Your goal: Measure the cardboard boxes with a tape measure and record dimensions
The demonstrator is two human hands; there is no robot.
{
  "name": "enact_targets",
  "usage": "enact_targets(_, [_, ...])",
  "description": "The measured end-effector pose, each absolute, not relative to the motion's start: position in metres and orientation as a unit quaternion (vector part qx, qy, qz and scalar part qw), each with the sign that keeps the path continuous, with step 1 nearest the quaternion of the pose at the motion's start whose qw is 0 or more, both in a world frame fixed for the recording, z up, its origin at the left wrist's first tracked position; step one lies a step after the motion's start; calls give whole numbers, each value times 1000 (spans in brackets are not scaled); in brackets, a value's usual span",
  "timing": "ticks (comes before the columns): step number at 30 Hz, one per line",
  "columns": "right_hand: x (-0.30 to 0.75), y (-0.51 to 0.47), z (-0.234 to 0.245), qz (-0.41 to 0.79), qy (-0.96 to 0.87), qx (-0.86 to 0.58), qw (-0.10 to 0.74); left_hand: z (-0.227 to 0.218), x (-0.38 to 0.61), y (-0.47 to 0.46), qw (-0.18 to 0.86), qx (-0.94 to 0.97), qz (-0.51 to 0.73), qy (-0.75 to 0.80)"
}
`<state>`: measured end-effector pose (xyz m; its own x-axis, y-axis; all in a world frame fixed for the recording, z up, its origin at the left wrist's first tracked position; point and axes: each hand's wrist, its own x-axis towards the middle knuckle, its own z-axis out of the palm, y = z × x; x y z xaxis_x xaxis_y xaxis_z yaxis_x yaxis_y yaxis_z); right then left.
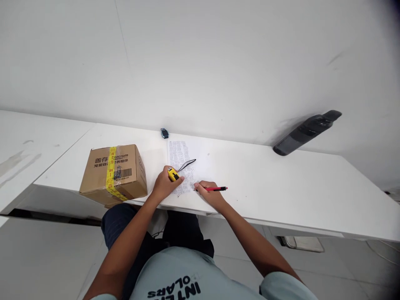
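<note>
A sheet of paper (177, 151) covered in dense handwriting lies on the white table (268, 187) in front of me. My left hand (164, 183) is closed around a yellow and black tape measure (173, 174), over the left part of the sheet. A thin black wrist strap (187, 163) trails from the tape measure across the paper. In my right hand (208, 192) I hold a red and black pen (217, 189), its tip down by the lower right of the writing and its back end pointing right.
At my left, a taped cardboard box (114, 175) sits by the table's front edge. A small dark key fob (164, 133) lies beyond the paper near the wall. Far right, a dark bottle (303, 133) stands against the wall.
</note>
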<state>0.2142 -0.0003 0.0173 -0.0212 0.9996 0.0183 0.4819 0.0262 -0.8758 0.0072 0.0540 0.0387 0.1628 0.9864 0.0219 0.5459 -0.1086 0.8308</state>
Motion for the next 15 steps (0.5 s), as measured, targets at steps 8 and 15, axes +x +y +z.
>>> enact_targets(8, [212,2,14,343,-655,-579,342,38,7,53,350,682,314,559])
enact_targets(15, [212,2,16,352,-648,-584,340,38,7,54,357,685,314,553])
